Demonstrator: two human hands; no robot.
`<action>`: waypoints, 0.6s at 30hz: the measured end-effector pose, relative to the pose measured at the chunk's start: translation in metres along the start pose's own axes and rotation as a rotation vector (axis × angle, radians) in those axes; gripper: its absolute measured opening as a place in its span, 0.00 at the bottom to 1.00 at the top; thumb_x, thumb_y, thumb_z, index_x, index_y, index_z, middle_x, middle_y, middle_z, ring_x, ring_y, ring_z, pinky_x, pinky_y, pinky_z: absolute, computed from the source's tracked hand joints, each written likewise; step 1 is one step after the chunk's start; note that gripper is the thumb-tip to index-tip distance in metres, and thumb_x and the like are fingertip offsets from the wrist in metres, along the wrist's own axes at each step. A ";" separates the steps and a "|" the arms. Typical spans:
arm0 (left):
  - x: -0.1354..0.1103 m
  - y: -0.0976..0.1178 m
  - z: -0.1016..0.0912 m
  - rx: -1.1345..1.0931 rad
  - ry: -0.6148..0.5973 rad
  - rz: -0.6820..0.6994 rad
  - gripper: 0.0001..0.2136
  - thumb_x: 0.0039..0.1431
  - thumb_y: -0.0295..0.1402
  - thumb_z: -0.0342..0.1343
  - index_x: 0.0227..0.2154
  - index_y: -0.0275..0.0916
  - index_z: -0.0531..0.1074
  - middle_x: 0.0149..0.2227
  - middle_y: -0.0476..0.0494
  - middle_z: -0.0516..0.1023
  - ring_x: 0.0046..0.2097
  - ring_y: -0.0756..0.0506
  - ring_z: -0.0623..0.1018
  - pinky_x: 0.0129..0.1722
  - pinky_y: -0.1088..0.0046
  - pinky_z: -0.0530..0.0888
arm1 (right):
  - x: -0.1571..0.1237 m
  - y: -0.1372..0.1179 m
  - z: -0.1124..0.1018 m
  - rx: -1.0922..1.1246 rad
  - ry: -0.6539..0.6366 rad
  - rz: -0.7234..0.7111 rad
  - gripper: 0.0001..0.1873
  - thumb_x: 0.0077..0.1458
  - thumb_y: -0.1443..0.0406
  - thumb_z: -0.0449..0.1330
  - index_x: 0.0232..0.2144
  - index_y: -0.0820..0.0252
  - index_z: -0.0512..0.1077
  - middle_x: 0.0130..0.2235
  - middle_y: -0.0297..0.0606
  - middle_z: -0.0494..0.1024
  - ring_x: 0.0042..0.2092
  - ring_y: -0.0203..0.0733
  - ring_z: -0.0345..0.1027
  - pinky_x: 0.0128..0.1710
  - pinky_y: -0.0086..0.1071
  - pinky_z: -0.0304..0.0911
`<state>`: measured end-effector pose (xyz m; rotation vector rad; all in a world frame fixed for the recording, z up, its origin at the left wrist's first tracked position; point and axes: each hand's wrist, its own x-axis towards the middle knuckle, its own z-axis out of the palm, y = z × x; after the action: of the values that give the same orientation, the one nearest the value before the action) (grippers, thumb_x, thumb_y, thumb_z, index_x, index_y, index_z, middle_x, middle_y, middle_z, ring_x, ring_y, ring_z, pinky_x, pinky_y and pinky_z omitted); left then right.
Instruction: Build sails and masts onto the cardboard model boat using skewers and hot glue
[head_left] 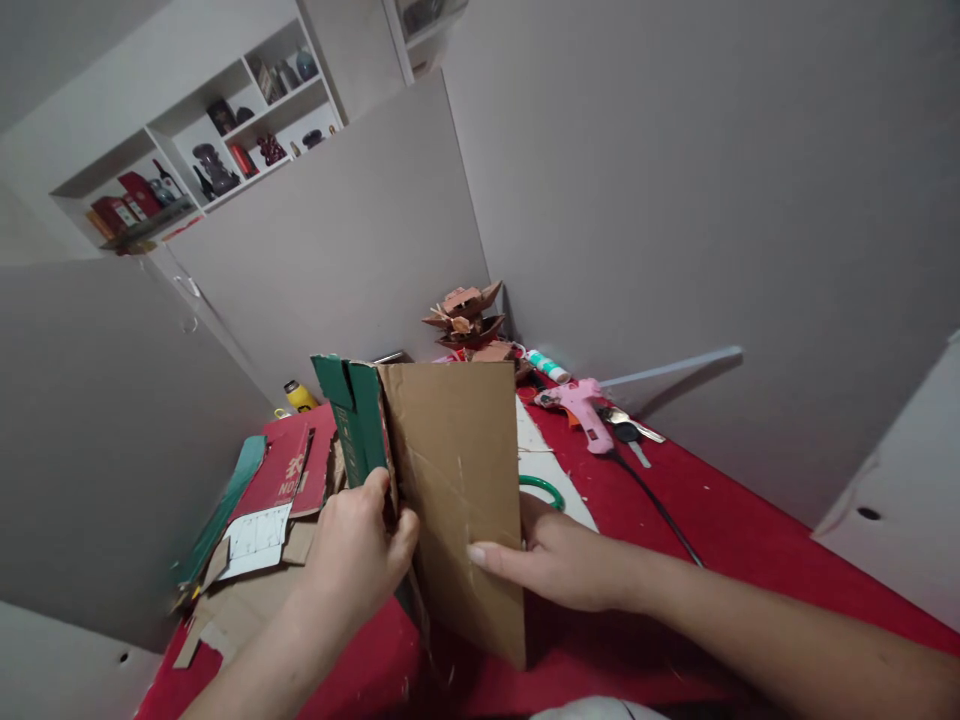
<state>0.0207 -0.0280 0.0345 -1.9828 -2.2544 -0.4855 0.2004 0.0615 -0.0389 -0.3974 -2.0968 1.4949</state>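
Note:
A folded piece of cardboard (pixel 457 450) stands upright in front of me, its plain brown face turned toward me and a green printed flap (pixel 358 410) along its left side. My left hand (pixel 360 545) pinches the cardboard at the fold, thumb and curled fingers closed on it. On the right edge, my right hand (pixel 555 555) grips the brown panel with the thumb on the near face; its fingers are hidden behind. Just behind that hand shows part of a green ring-shaped handle (pixel 544 488).
A pink glue gun (pixel 585 410) with a black cord lies at right near keys (pixel 634 432). Cardboard scraps (pixel 247 610) and a red printed sheet (pixel 289 460) cover the left. Behind are a cardboard model (pixel 465 318) and a yellow can (pixel 300 396). Grey panels (pixel 675 200) surround the red tabletop (pixel 750 580).

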 end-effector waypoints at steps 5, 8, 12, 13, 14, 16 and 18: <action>-0.003 -0.009 0.001 -0.115 0.000 0.039 0.06 0.54 0.28 0.47 0.25 0.43 0.55 0.20 0.54 0.63 0.21 0.49 0.65 0.23 0.74 0.57 | 0.002 -0.012 0.015 -0.024 0.140 0.027 0.22 0.58 0.59 0.55 0.52 0.61 0.72 0.50 0.45 0.78 0.50 0.51 0.73 0.49 0.42 0.70; -0.005 -0.016 -0.013 -0.236 -0.016 0.103 0.05 0.55 0.27 0.47 0.26 0.42 0.57 0.21 0.55 0.62 0.22 0.51 0.63 0.23 0.75 0.59 | 0.004 -0.026 0.014 -0.111 0.105 -0.052 0.21 0.59 0.60 0.53 0.51 0.60 0.73 0.51 0.44 0.77 0.51 0.49 0.72 0.53 0.42 0.67; -0.018 -0.030 -0.040 -0.339 -0.062 0.144 0.05 0.58 0.28 0.46 0.26 0.41 0.60 0.21 0.55 0.62 0.22 0.52 0.63 0.23 0.77 0.60 | 0.004 -0.039 0.008 -0.192 0.019 -0.007 0.19 0.60 0.56 0.54 0.46 0.58 0.76 0.51 0.43 0.77 0.52 0.50 0.70 0.53 0.43 0.66; -0.023 -0.034 -0.046 -0.361 -0.086 0.139 0.06 0.59 0.29 0.46 0.27 0.41 0.60 0.21 0.55 0.63 0.23 0.52 0.63 0.23 0.77 0.60 | 0.004 -0.041 0.007 -0.165 -0.013 0.019 0.19 0.60 0.55 0.54 0.46 0.58 0.76 0.50 0.43 0.77 0.51 0.50 0.71 0.52 0.43 0.67; -0.028 -0.037 -0.050 -0.390 -0.112 0.132 0.06 0.60 0.30 0.46 0.27 0.41 0.61 0.22 0.55 0.63 0.23 0.52 0.63 0.23 0.77 0.60 | 0.003 -0.041 0.007 -0.113 -0.042 0.045 0.19 0.59 0.55 0.55 0.47 0.58 0.75 0.49 0.43 0.77 0.50 0.50 0.71 0.51 0.43 0.68; -0.039 -0.043 -0.054 -0.445 -0.143 0.124 0.07 0.62 0.31 0.46 0.28 0.40 0.62 0.23 0.54 0.63 0.24 0.52 0.64 0.23 0.77 0.61 | 0.003 -0.041 0.008 0.016 -0.106 0.095 0.21 0.58 0.54 0.57 0.49 0.59 0.73 0.49 0.43 0.78 0.49 0.49 0.73 0.49 0.42 0.70; -0.049 -0.045 -0.052 -0.482 -0.136 0.107 0.07 0.63 0.32 0.46 0.29 0.40 0.64 0.25 0.53 0.65 0.26 0.51 0.66 0.24 0.77 0.63 | 0.006 -0.040 0.011 0.114 -0.162 0.119 0.23 0.58 0.53 0.58 0.49 0.61 0.72 0.49 0.45 0.78 0.49 0.50 0.73 0.49 0.42 0.70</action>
<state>-0.0233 -0.0946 0.0623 -2.4060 -2.2500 -0.9883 0.1919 0.0419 -0.0023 -0.3748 -2.1302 1.7595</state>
